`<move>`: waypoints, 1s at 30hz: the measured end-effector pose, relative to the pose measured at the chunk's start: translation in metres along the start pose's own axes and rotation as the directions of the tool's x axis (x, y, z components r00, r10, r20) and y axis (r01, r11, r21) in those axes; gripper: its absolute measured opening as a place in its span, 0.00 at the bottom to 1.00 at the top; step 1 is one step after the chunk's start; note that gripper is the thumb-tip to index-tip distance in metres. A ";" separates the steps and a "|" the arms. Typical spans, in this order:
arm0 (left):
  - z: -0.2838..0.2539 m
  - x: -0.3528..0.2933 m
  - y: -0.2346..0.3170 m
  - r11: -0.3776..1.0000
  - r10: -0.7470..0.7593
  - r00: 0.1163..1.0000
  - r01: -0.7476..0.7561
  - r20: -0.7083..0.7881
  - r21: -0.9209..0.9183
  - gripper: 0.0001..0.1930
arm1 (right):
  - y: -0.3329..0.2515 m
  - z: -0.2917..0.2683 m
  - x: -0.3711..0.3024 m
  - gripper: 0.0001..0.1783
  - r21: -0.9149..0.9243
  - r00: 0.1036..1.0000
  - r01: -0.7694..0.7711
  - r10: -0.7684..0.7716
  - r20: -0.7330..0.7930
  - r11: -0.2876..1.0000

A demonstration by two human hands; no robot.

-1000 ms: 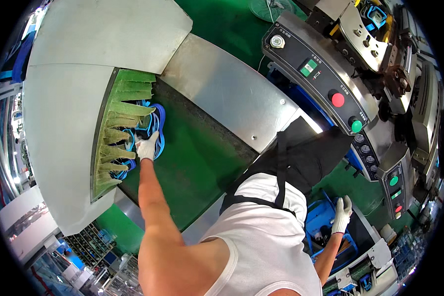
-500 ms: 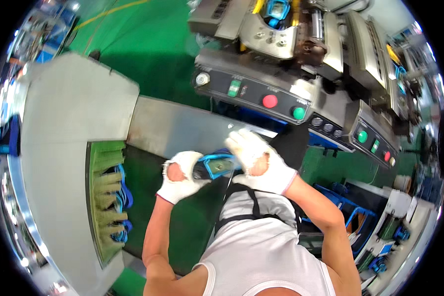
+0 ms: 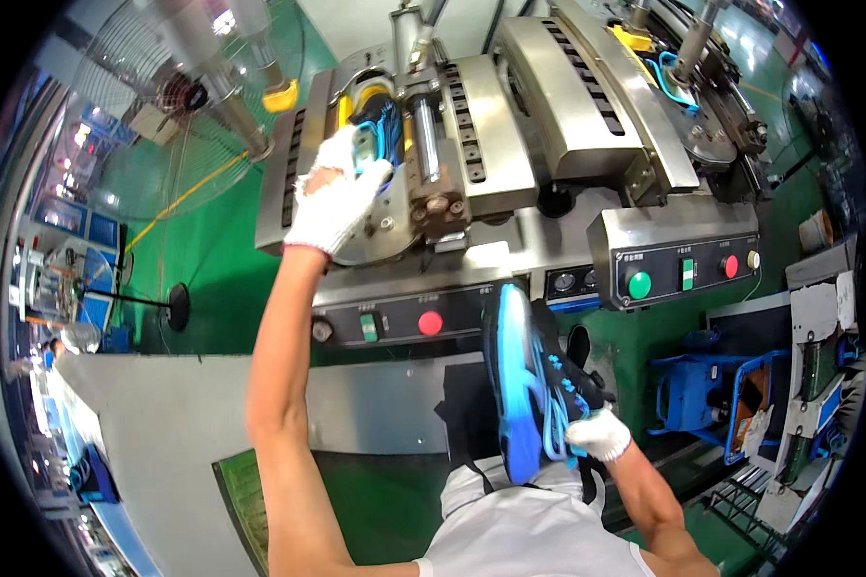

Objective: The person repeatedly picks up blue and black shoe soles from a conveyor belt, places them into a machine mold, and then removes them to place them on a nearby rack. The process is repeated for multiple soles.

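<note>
My left hand [image 3: 340, 197], in a white glove, reaches forward to the metal machine. Its fingers and thumb close around the near end of a black shoe with blue laces [image 3: 383, 130] that sits in the machine. At my lap, a black sneaker with a bright blue sole [image 3: 518, 394] stands on end, tilted, its sole toward the left. My right hand [image 3: 599, 435], also gloved, is closed on the blue laces and opening at its lower right side. The fingertips of this hand are partly hidden.
Below the machine runs a control panel with a red button [image 3: 430, 323]. To its right stands a second machine [image 3: 573, 106] with its own panel and green button [image 3: 639, 285]. A blue frame chair [image 3: 702, 394] is at the right, a fan [image 3: 178, 106] at the far left.
My hands have parted from the shoe between them at my waist. The left has gone forward to the shoe in the machine; the right holds a sneaker at my lap. The view has shifted.
</note>
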State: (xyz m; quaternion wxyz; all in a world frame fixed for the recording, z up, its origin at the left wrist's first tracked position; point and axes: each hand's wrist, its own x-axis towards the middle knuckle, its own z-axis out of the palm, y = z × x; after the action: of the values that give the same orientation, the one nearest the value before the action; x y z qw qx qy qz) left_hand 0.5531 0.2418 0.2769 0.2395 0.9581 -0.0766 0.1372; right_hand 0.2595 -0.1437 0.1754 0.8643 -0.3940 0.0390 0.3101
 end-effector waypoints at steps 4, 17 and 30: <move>0.047 0.094 -0.022 0.895 -0.312 0.950 0.286 0.021 0.341 0.55 | 0.003 -0.013 -0.020 0.69 0.258 0.985 0.159 -0.136 -0.106 0.953; -0.010 0.119 -0.041 0.936 -0.234 0.970 0.242 -0.060 0.257 0.40 | 0.042 -0.039 -0.057 0.22 0.227 0.802 0.292 -0.109 -0.587 0.929; -0.081 -0.343 -0.032 0.861 -0.492 0.772 0.499 -0.402 -0.095 0.28 | -0.069 0.067 0.072 0.22 -0.047 0.955 0.146 -0.153 -0.253 0.988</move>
State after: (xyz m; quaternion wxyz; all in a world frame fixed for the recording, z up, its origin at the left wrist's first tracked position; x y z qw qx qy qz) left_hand 0.2159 0.3366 0.2283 0.2698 0.8951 0.2318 0.2689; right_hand 0.3447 -0.0943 0.2443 0.8675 -0.4444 0.1159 0.1908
